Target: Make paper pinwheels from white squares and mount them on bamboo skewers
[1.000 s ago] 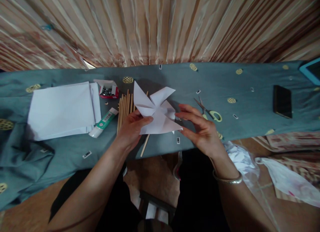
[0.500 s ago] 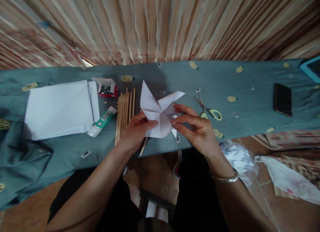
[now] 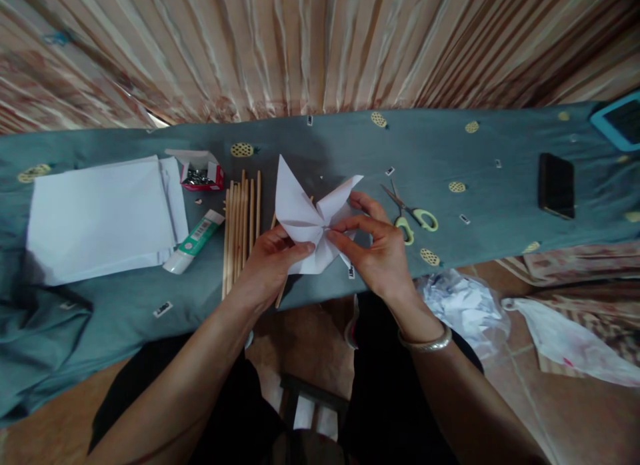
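A white paper pinwheel [image 3: 300, 215] is held above the table, its blades folded in toward the middle. My left hand [image 3: 270, 261] grips its lower left side, thumb on top and fingers underneath. With thumb and forefinger, my right hand [image 3: 377, 248] pinches at the pinwheel's centre; whether a small pin is between the fingertips I cannot make out. Several wooden sticks [image 3: 240, 225] lie left of the pinwheel, partly behind my left hand. Green-handled scissors [image 3: 410, 215] lie spread just right of my right hand.
On the left are a stack of white paper [image 3: 100, 218], a glue stick [image 3: 194, 241] and a red box of metal pins [image 3: 203, 175]. A black phone [image 3: 557, 185] and a blue-framed tablet [image 3: 620, 121] lie at right. A plastic bag of paper scraps [image 3: 465, 308] sits below the table edge.
My right hand has moved left, its thumb and forefinger going from the pinwheel's right edge to its centre. My left hand keeps its hold. The whole view has shifted slightly.
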`<action>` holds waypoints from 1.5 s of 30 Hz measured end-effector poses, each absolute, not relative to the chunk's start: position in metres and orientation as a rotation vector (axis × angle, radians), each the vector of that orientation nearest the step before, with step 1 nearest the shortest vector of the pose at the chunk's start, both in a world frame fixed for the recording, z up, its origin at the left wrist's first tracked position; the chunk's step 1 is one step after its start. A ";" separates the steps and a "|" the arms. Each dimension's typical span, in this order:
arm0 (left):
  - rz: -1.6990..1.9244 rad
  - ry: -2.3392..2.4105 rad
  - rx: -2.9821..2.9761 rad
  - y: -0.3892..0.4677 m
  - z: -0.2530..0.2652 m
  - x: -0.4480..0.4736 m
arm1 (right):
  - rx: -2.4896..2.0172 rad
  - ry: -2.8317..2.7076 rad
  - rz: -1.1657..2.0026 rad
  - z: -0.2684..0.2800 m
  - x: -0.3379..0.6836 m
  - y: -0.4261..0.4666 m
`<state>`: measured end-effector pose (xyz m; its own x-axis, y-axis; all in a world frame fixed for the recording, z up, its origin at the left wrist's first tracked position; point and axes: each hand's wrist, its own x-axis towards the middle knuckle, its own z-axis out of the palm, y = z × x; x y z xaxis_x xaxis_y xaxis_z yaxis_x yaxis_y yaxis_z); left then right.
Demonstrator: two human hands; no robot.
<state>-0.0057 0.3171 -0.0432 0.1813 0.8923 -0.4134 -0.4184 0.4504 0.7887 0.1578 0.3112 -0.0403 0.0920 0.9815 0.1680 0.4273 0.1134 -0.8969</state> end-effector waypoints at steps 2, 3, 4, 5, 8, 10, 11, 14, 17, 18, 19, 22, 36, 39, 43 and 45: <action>1.005 0.990 0.574 0.316 -0.042 -0.005 | -1.464 -1.485 0.767 -0.041 0.157 0.312; 1.006 0.989 0.571 0.316 -0.042 -0.005 | -1.468 -1.484 0.766 -0.041 0.157 0.312; 1.006 0.993 0.570 0.316 -0.042 -0.005 | -1.472 -1.482 0.764 -0.041 0.157 0.312; 1.006 0.998 0.569 0.316 -0.042 -0.005 | -1.473 -1.479 0.764 -0.041 0.157 0.312; 1.008 1.011 0.568 0.315 -0.042 -0.005 | -1.473 -1.468 0.767 -0.041 0.157 0.312; 1.010 1.018 0.570 0.315 -0.042 -0.005 | -1.472 -1.456 0.771 -0.041 0.156 0.312; 1.012 1.022 0.572 0.315 -0.043 -0.004 | -1.472 -1.449 0.772 -0.041 0.156 0.312; 1.043 1.034 0.577 0.314 -0.044 -0.002 | -1.474 -1.450 0.776 -0.041 0.155 0.311; 1.100 1.044 0.576 0.314 -0.046 0.000 | -1.482 -1.457 0.768 -0.041 0.153 0.311; 1.117 1.051 0.576 0.313 -0.047 0.001 | -1.482 -1.457 0.764 -0.041 0.153 0.310; 1.130 1.056 0.579 0.313 -0.047 0.002 | -1.480 -1.457 0.763 -0.041 0.152 0.310; 1.161 1.053 0.602 0.313 -0.049 0.002 | -1.472 -1.460 0.762 -0.041 0.151 0.309; 1.232 1.076 0.640 0.310 -0.048 0.004 | -1.473 -1.475 0.743 -0.040 0.147 0.307; 1.212 1.085 0.637 0.310 -0.046 0.004 | -1.481 -1.493 0.727 -0.040 0.146 0.307; 1.203 1.089 0.647 0.309 -0.047 0.004 | -1.481 -1.504 0.721 -0.040 0.146 0.307; 1.207 1.087 0.656 0.309 -0.048 0.003 | -1.479 -1.507 0.721 -0.040 0.146 0.307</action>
